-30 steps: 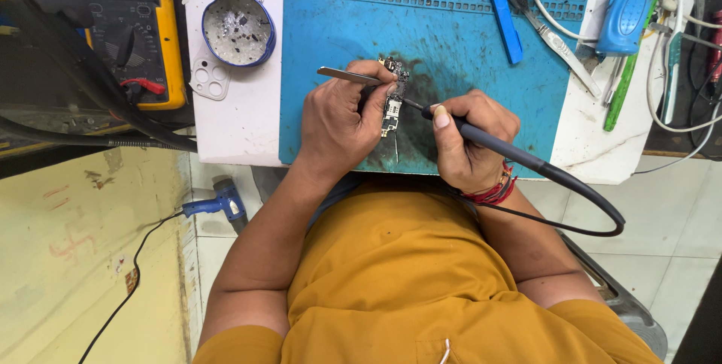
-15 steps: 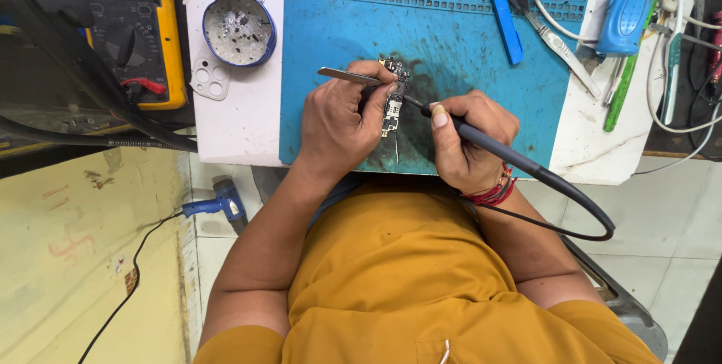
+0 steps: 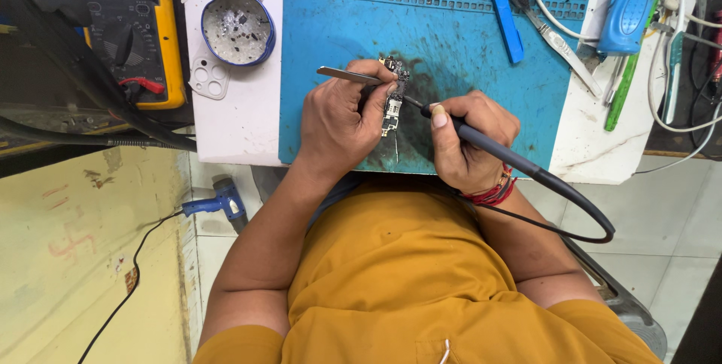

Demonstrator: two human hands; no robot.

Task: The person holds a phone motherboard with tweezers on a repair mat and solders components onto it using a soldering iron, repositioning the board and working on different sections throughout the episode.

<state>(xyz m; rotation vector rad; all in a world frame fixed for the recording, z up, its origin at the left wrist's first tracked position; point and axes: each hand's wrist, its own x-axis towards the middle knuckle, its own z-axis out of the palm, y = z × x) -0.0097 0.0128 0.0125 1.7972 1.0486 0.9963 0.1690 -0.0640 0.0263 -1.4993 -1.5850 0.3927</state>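
Blue silicone mat (image 3: 466, 40) covers most of a white counter (image 3: 233, 131), seen from above a seated person in a mustard shirt. Both hands meet over a small, dark circuit board (image 3: 393, 97) lying on a scorched patch near the mat's front edge.

The left hand (image 3: 338, 119) is closed around tweezers (image 3: 350, 74), whose free end sticks out beyond the knuckles; its fingers (image 3: 376, 101) rest right against the board, steadying it. The right hand (image 3: 466, 138) is clenched pen-style around a dark soldering iron (image 3: 489, 146), thumb on top. The iron's tip reaches past the fingertips to the board's edge, and its cable loops off behind the wrist.

Work on the board looks to be under way rather than finished: the iron is at the board, the board lies bare and out of any casing, and whether a joint has been made is too small to tell.

Beyond the fingers, farther up the counter, sit a round tin (image 3: 238, 27) of scraps, a yellow multimeter (image 3: 124, 25), and a blue pry tool (image 3: 502, 7).
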